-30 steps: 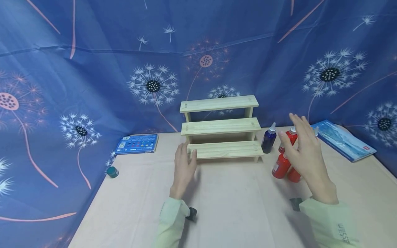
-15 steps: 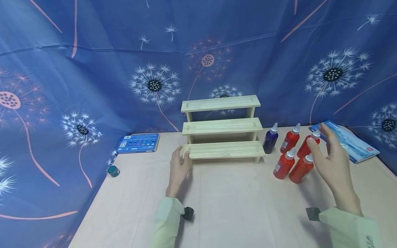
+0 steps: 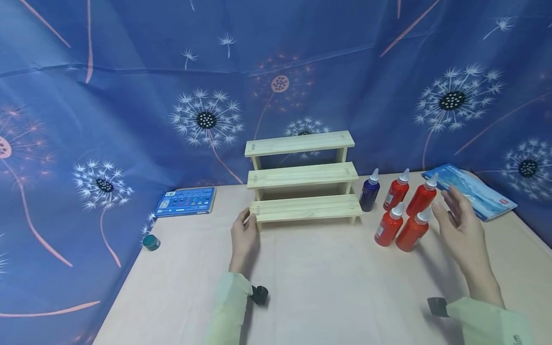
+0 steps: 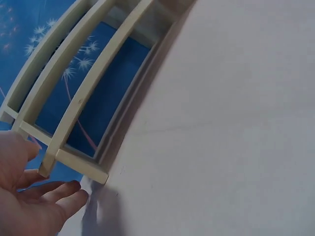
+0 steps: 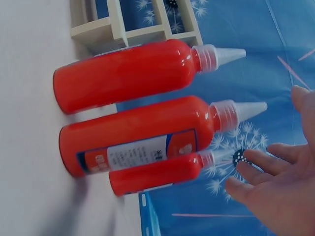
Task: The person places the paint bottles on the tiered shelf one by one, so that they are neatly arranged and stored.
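Observation:
A three-tier wooden shelf (image 3: 305, 209) stands at the back middle in the head view. My left hand (image 3: 244, 235) is at the left end of its lowest board. In the left wrist view, the fingers of that hand (image 4: 34, 196) lie loosely bent around the board's end; firm contact cannot be made out. Several red squeeze bottles (image 3: 413, 232) with pale pointed nozzles stand upright right of the shelf, beside a dark blue bottle (image 3: 369, 191). Just right of the red bottles hovers my right hand (image 3: 467, 239), its fingers relaxed and holding nothing, as the right wrist view also shows.
A blue booklet (image 3: 472, 191) lies behind the bottles at the right. On the left are a blue box-like item (image 3: 185, 201) and a small green jar (image 3: 151, 242) near the table edge. A blue dandelion-print cloth (image 3: 207, 48) hangs behind the pale table (image 3: 319, 287).
My right hand has moved right, away from in front of the red bottles, which now show fully. My left hand has shifted slightly left to the shelf's end. The head view swung slightly.

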Available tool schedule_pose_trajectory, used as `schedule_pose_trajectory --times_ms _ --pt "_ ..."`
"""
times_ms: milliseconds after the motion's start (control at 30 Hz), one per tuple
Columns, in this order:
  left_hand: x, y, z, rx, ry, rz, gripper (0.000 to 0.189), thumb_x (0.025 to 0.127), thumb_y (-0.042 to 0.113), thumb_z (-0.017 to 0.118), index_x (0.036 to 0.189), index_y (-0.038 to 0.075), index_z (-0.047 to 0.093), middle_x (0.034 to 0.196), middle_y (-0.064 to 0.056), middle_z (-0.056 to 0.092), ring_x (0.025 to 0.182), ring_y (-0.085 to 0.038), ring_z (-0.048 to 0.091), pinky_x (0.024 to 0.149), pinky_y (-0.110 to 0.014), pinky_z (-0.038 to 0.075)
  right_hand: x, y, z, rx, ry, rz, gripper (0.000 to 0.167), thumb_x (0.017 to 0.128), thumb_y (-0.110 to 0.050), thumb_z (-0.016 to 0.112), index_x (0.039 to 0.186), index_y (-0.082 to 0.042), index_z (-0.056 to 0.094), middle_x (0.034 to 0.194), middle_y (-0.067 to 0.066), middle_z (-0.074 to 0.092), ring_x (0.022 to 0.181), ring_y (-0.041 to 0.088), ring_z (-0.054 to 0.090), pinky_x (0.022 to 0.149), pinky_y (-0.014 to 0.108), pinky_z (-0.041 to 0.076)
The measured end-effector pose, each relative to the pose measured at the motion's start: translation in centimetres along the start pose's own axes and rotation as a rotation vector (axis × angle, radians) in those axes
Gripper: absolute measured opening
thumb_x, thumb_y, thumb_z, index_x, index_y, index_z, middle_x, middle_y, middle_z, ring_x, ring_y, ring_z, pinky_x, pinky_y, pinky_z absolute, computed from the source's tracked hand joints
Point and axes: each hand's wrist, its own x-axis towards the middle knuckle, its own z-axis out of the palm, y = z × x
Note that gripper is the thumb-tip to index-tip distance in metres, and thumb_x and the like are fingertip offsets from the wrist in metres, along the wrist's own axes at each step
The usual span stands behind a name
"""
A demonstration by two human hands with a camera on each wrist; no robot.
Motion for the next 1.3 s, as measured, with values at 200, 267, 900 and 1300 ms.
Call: schedule_pose_trajectory --times_ms 200,267,900,1300 --pt "0.6 -0.2 0.2 -0.042 0.028 -0.092 0.041 0.102 0.018 0.051 0.139 0.0 0.05 0.139 -0.021 0.054 0.129 -0.032 0.052 0.104 -0.039 0.047 -0.3 0.8 -0.3 -0.012 -0.006 -0.005 0.068 0.104 -0.04 0.041 0.158 -0.017 0.008 0.16 0.02 0.019 0.148 0.032 0.017 0.115 0.018 0.02" --pt "0.7 -0.3 0.2 -0.099 0.029 -0.124 0.041 0.102 0.017 0.052 0.139 0.0 0.051 0.137 -0.02 0.056 0.127 -0.03 0.054 0.102 -0.035 0.049 -0.4 1.2 -0.3 -0.006 -0.017 -0.023 0.067 0.104 -0.038 0.042 0.158 -0.015 0.009 0.159 0.022 0.02 0.148 0.031 0.018 0.106 0.004 0.021" --pt "0.9 -0.1 -0.9 -0.303 0.009 -0.194 0.042 0.101 0.01 0.052 0.141 -0.001 0.048 0.127 -0.025 0.061 0.118 -0.033 0.061 0.091 -0.034 0.054 -0.4 3.3 0.9 0.005 -0.289 0.122 0.097 0.093 -0.048 0.062 0.158 -0.017 -0.003 0.16 0.025 0.014 0.141 0.051 0.02 0.1 0.049 0.036" --pt "0.7 0.0 0.1 -0.321 0.014 -0.205 0.042 0.1 0.008 0.052 0.14 -0.002 0.048 0.127 -0.025 0.061 0.118 -0.033 0.061 0.09 -0.032 0.055 -1.0 4.3 0.9 0.0 -0.34 0.142 0.098 0.091 -0.046 0.066 0.157 -0.011 0.003 0.158 0.029 0.015 0.138 0.056 0.021 0.098 0.069 0.035"
